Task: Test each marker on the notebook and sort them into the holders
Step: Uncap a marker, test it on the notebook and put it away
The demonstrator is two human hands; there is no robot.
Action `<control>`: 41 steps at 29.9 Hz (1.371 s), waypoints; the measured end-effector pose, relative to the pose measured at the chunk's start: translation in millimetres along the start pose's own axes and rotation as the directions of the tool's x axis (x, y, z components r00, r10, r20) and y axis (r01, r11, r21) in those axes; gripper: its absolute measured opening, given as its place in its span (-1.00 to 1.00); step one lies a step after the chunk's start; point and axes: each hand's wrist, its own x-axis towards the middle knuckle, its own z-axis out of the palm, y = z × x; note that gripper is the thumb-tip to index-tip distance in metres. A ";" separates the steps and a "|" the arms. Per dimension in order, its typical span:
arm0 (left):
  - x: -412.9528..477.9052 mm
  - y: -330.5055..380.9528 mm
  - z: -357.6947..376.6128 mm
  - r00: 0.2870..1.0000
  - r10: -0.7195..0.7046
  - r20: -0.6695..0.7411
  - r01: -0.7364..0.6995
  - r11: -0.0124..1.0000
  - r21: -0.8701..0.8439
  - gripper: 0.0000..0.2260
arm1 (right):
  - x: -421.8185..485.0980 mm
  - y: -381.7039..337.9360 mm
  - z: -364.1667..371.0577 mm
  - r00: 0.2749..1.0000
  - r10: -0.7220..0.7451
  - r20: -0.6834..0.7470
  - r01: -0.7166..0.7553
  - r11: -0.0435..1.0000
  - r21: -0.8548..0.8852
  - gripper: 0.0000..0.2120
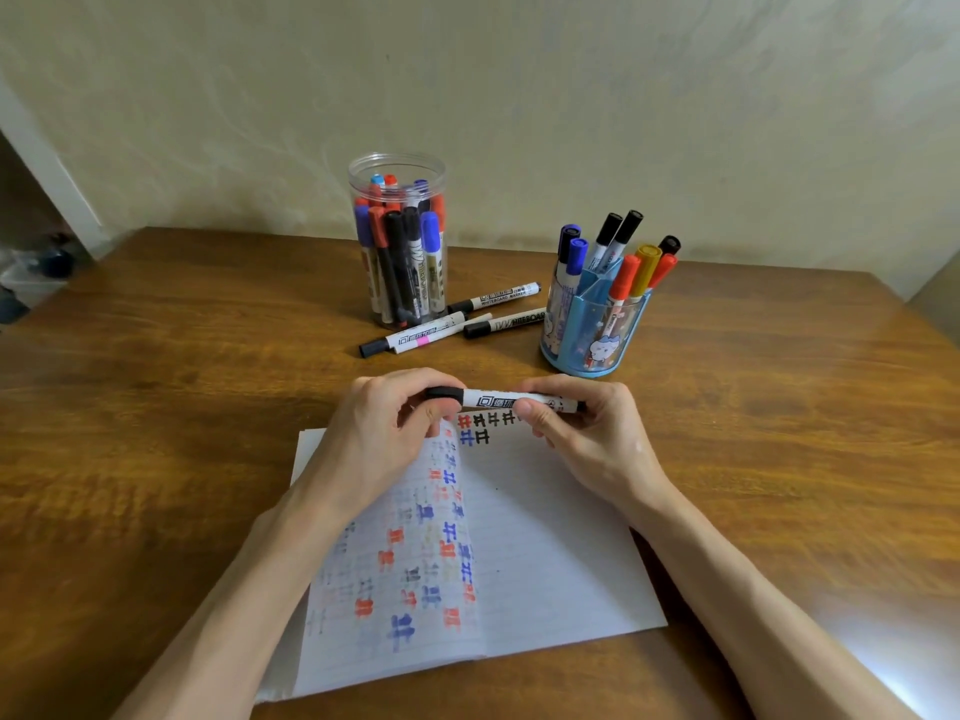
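We sit at a wooden table (pixel 156 407) that runs back to a pale wall. On it, nearest us, a lined notebook (pixel 545 537) lies open. Its left page is crowded with red, blue and black test marks, and its right page carries only a few marks along the top edge.

At the far side stands a clear plastic jar (pixel 397 171), upright and packed with capped markers in black, blue and red. To its right, a little nearer, is a blue partitioned pen holder (pixel 587 335) with a cartoon print. Blue, black, orange-red and yellow caps stick up from its separate sections.

Both our hands are raised over the top edge of the notebook, close together. The left hand (pixel 379 433) has its fingers curled and pinches the black cap end. The right hand (pixel 587 433) curls round the white barrel, thumb on the front.

Between them the black whiteboard marker (pixel 498 400) lies level, cap to the left, just above the marks on the right page. We cannot tell whether the cap is fully seated.

A few loose whiteboard markers (pixel 496 297) lie flat on the table between the jar and the holder, well apart from our hands.
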 end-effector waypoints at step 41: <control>132.8 103.5 60.7 0.882 0.369 -0.292 -0.312 0.924 0.223 -0.83 | 7.5 -1.1 -12.1 0.865 -0.044 -0.499 0.020 0.998 -0.054 -0.34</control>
